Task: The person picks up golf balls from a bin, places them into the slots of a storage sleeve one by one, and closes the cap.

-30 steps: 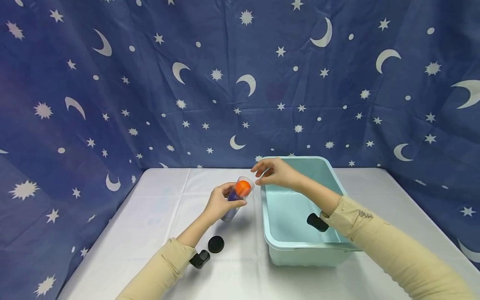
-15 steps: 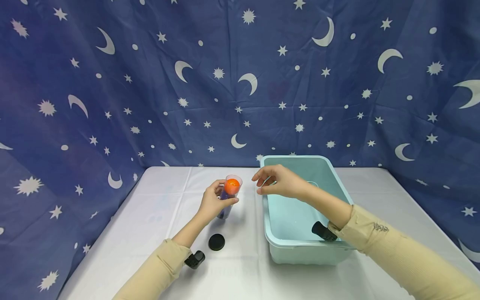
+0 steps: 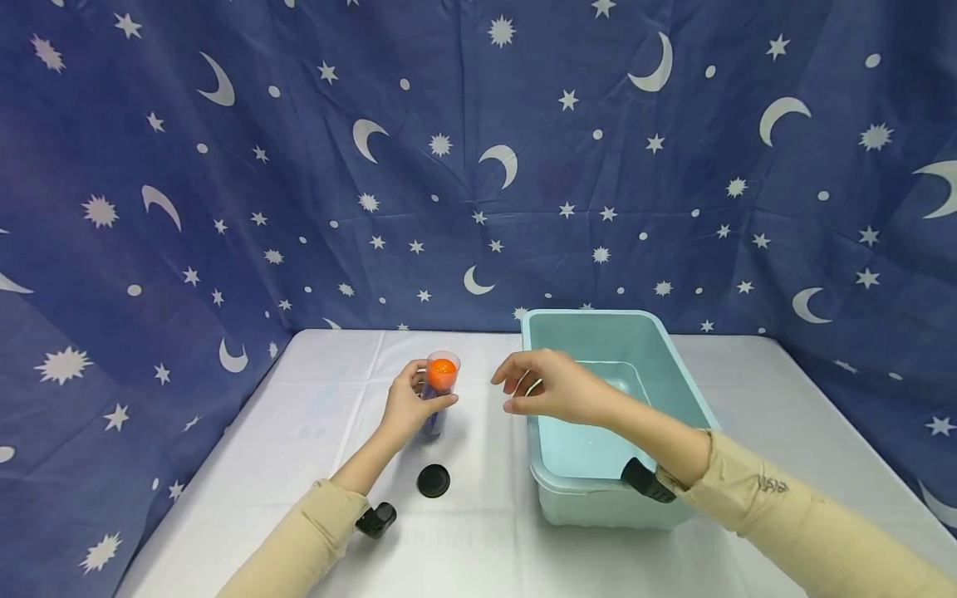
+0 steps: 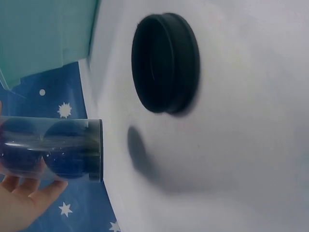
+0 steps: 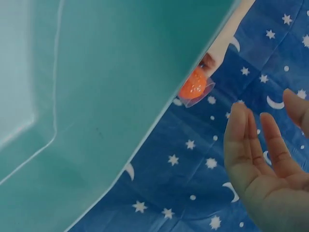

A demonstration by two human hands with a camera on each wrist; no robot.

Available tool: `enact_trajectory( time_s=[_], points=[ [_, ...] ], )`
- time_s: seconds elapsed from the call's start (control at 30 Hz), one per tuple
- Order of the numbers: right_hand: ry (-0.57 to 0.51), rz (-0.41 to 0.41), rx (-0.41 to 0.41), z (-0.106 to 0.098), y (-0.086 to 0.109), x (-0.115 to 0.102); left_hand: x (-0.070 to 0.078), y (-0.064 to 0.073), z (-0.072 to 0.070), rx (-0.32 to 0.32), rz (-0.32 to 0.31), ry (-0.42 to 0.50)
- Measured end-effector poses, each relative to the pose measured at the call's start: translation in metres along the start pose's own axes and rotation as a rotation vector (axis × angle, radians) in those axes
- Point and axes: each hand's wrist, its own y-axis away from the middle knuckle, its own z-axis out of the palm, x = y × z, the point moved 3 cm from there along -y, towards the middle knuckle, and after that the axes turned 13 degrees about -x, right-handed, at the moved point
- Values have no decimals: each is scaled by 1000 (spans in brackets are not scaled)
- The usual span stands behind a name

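From my end, the left grip [image 3: 407, 409] pinches the clear tube [image 4: 50, 147] between thumb and fingers, about upright; I can't tell whether its base touches the desk [image 3: 478, 548]. The orange ball [image 3: 442, 373] sits at the tube's mouth, just above that grip, with dark blue balls [image 4: 65, 150] beneath. My right grip [image 3: 553, 389] hangs loosely curved, pinching nothing, over the near side of the bin [image 3: 579, 505]. The black cap [image 3: 434, 481] lies nearer me than the left grip. My worries: a sharp tilt could roll the uncovered ball out, slick plastic could slip from a weak pinch, and a low-dropping wrist could nudge the cap.
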Motion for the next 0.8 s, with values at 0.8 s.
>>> enact_trajectory(
  time_s=[0.8],
  points=[
    [242, -89, 69, 44, 8, -36, -23, 20, -42, 65, -92, -68]
  ],
)
